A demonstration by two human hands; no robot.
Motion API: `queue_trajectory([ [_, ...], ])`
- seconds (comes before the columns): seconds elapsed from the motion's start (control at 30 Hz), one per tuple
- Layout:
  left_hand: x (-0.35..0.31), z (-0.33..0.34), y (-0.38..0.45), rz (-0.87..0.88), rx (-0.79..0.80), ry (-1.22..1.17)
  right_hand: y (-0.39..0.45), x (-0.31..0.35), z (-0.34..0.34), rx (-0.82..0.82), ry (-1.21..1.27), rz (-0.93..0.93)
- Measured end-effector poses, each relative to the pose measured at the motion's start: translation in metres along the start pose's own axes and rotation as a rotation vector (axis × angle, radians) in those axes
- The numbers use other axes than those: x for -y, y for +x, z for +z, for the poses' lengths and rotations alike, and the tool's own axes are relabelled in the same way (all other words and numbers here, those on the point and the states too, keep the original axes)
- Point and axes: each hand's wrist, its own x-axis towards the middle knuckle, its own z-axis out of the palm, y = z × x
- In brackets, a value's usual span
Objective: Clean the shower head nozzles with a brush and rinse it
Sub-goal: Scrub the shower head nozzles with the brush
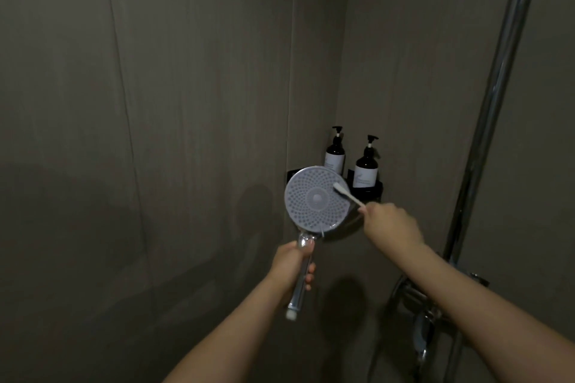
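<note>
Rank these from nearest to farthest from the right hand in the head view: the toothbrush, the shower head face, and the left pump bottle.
1. Toothbrush: gripped in the right hand.
2. Shower head face: just left of it.
3. Left pump bottle: above, on the corner shelf.

Head view — forward, near hands (390, 224)

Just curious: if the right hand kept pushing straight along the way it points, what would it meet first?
Probably the shower head face: the right hand aims its toothbrush up-left, bristles already there. Depth is uncertain.
</note>
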Motion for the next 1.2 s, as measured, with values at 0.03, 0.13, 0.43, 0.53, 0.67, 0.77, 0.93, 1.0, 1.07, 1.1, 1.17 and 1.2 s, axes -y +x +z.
queue_trajectory([
  [0.03,-0.002,-0.001,0.0,0.004,0.003,0.003,-0.002,0.0,0.0,0.006,0.043,0.003],
  [0.13,-0.006,-0.001,-0.001,0.011,0.023,0.003,-0.004,0.0,0.004,0.042,-0.021,-0.051],
  [0.43,-0.012,0.001,-0.002,0.034,0.041,0.021,0.001,-0.006,-0.005,0.014,-0.083,-0.113],
  [0.53,-0.014,0.003,-0.003,0.046,0.04,0.031,0.002,-0.004,-0.01,0.004,-0.14,-0.152],
  [0.67,-0.019,0.004,-0.004,0.074,0.044,0.056,0.004,0.0,-0.016,-0.047,-0.163,-0.2],
  [0.77,-0.026,0.007,-0.005,0.086,0.047,0.061,0.006,0.008,-0.026,-0.082,-0.203,-0.213],
  [0.93,-0.031,0.01,-0.006,0.088,0.055,0.081,0.014,0.019,-0.043,-0.123,-0.259,-0.231],
  [1.0,-0.031,0.008,-0.007,0.09,0.049,0.083,0.013,0.023,-0.041,-0.072,-0.23,-0.257],
  [1.07,-0.03,0.006,-0.007,0.094,0.048,0.088,0.015,0.028,-0.04,-0.091,-0.283,-0.243],
  [1.1,-0.029,0.006,-0.008,0.094,0.05,0.091,0.015,0.029,-0.042,-0.104,-0.298,-0.225],
  [1.17,-0.029,0.005,-0.008,0.102,0.046,0.095,0.018,0.033,-0.041,-0.116,-0.242,-0.231],
  [1.2,-0.029,0.005,-0.009,0.109,0.046,0.098,0.021,0.033,-0.042,-0.118,-0.255,-0.244],
])
